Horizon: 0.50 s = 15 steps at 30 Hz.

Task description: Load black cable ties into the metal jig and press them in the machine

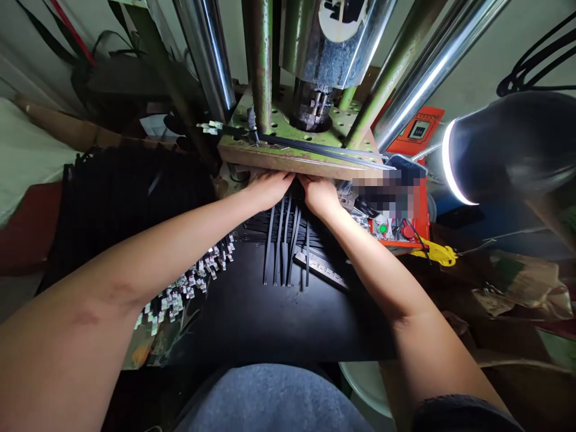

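Both my hands reach under the green plate (288,157) of a press machine. My left hand (269,187) and my right hand (320,195) lie side by side there, fingers hidden beneath the plate's front edge. Several thin black strips (283,246) hang out from between the hands toward me over a black work surface (256,312). What the fingers hold cannot be seen. More long black strips (315,147) lie across the top of the plate.
Chrome columns (211,54) and a ram (315,102) rise above the plate. An orange control box (396,225) with a green button stands right. A lit desk lamp (508,144) hangs right. Small white connectors (189,285) pile at left, beside a black bundle (126,204).
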{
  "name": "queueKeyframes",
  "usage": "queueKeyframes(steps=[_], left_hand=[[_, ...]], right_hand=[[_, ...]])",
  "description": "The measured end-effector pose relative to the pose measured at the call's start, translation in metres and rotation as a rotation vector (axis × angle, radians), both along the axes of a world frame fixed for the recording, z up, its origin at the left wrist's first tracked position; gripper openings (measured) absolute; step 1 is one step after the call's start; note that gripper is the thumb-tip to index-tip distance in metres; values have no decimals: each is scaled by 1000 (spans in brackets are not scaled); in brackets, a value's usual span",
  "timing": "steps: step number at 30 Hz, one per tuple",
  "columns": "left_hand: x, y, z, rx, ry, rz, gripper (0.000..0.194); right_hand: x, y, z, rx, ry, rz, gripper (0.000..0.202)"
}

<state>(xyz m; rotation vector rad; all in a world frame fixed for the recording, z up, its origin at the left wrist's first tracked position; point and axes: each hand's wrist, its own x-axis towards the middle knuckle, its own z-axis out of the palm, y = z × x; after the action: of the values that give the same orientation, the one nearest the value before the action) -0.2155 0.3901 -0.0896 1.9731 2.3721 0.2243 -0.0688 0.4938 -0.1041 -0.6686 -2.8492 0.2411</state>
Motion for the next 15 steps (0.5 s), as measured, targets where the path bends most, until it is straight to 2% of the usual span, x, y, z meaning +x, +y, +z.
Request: queueKeyframes(steps=[4,7,9,11,12,13,14,15], left_hand=[[13,7,-6,9,-8,16,55],[12,8,3,-10,-124,-52,66],[18,-13,17,30,-262,-88,70],[33,-64,31,88,-364,-105,66],[42,-100,35,73,-397,-133,61],[53,-141,36,16,-439,-188,50],[63,-185,33,-103,-511,-276,43],[72,-227,27,-301,-640,-365,43]], right_hand=[[-11,-10,-2,50,4,-46,50],[-9,-6,16,-57,-18,-65,52],[14,-17,34,-106,-2,-55,54],[61,-50,47,-138,41,-10,50],[93,-73,49,-176,50,27,47],[129,-98,46,-267,28,122,40],[166,-124,38,-530,-42,277,33],[203,-148,25,-767,-141,385,29]])
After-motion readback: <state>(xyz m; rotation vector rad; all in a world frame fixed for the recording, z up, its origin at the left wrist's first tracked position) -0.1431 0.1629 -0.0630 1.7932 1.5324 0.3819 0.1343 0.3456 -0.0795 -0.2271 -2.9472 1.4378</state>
